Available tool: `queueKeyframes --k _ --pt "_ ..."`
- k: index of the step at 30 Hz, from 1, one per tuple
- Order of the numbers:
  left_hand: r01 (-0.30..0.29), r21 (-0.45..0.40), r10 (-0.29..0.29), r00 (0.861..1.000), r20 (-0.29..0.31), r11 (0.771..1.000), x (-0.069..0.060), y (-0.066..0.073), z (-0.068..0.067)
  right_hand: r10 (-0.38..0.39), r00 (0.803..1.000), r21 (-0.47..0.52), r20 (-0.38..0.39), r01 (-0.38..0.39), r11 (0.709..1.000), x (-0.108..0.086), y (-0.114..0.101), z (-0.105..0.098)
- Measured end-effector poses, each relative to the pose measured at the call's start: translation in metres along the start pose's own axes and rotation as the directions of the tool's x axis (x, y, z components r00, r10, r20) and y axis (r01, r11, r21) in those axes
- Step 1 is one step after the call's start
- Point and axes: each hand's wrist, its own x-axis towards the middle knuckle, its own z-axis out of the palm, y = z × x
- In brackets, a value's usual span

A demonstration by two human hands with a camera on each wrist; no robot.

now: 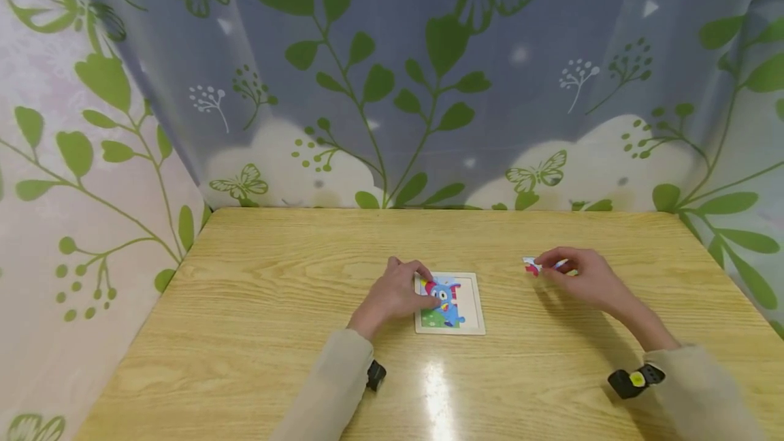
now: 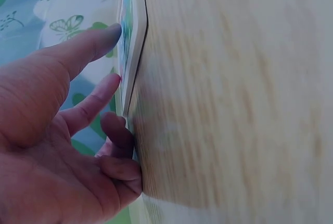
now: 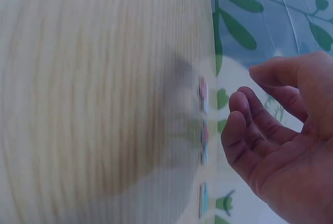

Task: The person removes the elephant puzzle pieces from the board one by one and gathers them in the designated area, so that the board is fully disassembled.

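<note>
A square jigsaw puzzle board (image 1: 471, 305) with a pale rim lies on the table, showing a blue cartoon animal over its left part and bare backing at right. My left hand (image 1: 401, 289) rests at its left side, thumb and index fingertip touching the picture; in the left wrist view the other fingers curl beside the board's edge (image 2: 136, 52). My right hand (image 1: 578, 278) hovers over loose puzzle pieces (image 1: 531, 265) to the right. From the right wrist view, the fingers of that hand (image 3: 281, 125) hold nothing, and several pieces (image 3: 203, 143) lie flat below, partly hidden in the head view.
The wooden table (image 1: 275, 291) runs back to a curtain (image 1: 392, 87) with leaf and butterfly prints, which also hangs along both sides. A black strapped device (image 1: 633, 381) sits on the right wrist, and another (image 1: 376, 376) on the left.
</note>
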Motion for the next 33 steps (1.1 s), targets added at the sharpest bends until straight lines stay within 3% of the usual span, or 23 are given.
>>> queueKeyframes --k 8,17,33 --pt "0.0 0.013 -0.001 0.999 0.04 1.0 0.0 -0.001 -0.002 -0.068 0.997 0.02 0.026 0.068 0.998 0.005 -0.016 0.018" --pt "0.011 0.037 -0.013 0.998 0.06 0.999 0.002 0.0 -0.003 -0.086 0.995 0.058 0.049 0.083 0.995 0.018 -0.028 0.032" --pt "0.01 0.043 -0.011 1.0 0.029 0.999 0.004 -0.005 0.003 -0.104 0.987 0.079 0.122 0.095 0.992 0.027 -0.047 0.053"
